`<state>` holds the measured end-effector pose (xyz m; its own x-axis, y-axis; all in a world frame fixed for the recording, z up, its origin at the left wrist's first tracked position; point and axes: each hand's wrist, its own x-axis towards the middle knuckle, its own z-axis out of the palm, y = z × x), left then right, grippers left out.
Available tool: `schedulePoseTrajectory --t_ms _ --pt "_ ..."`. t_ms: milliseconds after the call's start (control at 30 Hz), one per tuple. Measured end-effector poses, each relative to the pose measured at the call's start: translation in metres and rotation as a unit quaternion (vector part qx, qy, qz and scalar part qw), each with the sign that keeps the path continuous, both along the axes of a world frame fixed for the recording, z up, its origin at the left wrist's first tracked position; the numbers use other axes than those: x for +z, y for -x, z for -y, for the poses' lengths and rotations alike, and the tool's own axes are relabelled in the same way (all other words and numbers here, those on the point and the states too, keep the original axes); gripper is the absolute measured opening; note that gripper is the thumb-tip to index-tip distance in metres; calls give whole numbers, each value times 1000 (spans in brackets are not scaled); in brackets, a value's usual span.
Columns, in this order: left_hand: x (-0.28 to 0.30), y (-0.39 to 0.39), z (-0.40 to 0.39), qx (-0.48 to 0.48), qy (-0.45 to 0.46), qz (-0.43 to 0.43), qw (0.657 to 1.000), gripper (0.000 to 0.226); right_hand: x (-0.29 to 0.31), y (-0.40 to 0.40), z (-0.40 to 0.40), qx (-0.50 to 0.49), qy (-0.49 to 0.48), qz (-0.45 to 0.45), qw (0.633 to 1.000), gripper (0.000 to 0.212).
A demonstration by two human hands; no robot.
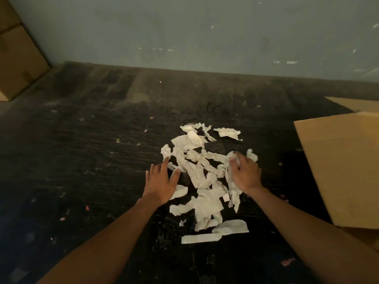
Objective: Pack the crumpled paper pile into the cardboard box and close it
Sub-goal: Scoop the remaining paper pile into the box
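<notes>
A loose pile of torn, crumpled white paper [202,177] lies on the dark floor in the middle of the view. My left hand [161,182] is flat, fingers spread, at the pile's left edge, with its fingertips touching a few scraps. My right hand [245,173] rests on the pile's right side, fingers curled around some crumpled paper. The cardboard box [344,171] stands at the right edge, a large flap tilted toward the pile; its inside is hidden.
More stacked cardboard boxes [16,52] sit in the far left corner against a grey wall [205,31]. Small paper bits and pink specks [287,262] dot the dark, scuffed floor [82,160] all around.
</notes>
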<state>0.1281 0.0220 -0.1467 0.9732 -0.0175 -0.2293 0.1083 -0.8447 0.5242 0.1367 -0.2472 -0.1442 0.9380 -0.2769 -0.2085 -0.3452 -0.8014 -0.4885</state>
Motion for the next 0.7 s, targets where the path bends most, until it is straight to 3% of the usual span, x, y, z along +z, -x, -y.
schedulePoseTrajectory --t_ms 133,267,467,600,700 --pt "13 4 4 -23 -20 24 999 65 18 19 -34 33 -27 93 995 43" --pt "26 -17 5 1 -79 48 996 69 39 -16 -31 8 -8 167 986 37" --pt "33 -106 12 -15 -83 -26 996 77 29 -131 9 27 -27 -10 999 65" --pt "27 -158 39 -27 -31 -92 995 75 24 -177 14 86 0 -77 993 59" --pt "24 -176 56 -88 -45 -126 987 76 10 -179 0 130 -8 -112 985 71"
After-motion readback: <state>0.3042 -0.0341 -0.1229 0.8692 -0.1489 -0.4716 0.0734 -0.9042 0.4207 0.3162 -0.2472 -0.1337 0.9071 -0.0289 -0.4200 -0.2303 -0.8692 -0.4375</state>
